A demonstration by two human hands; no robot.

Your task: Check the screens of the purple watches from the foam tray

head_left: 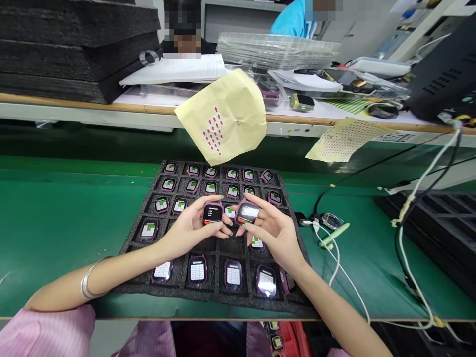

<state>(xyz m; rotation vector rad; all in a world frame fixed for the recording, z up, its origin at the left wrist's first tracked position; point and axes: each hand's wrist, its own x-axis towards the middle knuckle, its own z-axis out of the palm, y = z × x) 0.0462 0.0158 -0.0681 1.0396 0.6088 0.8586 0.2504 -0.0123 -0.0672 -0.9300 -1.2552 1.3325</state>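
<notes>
My left hand [203, 220] grips a purple smartwatch body [213, 212] whose dark screen shows small white text and an orange strip. Close beside it, my right hand [269, 223] is closed around a second smartwatch body [247, 212]; glare covers part of its screen. Both hands are above a black foam tray [143, 255] with square compartments. Several more purple watch bodies lie in the tray, screens up. Those at the back show green and white, while the front row, such as one watch [233, 274], shows white grids.
Black foam slabs [55, 49] are stacked on the shelf at left. Yellow stickered sheets [241, 111] hang off the shelf edge. White cables [336, 258] and a green pen-like tool [334, 235] lie right of the tray. Two people are behind the shelf. More black trays [439, 233] stand far right.
</notes>
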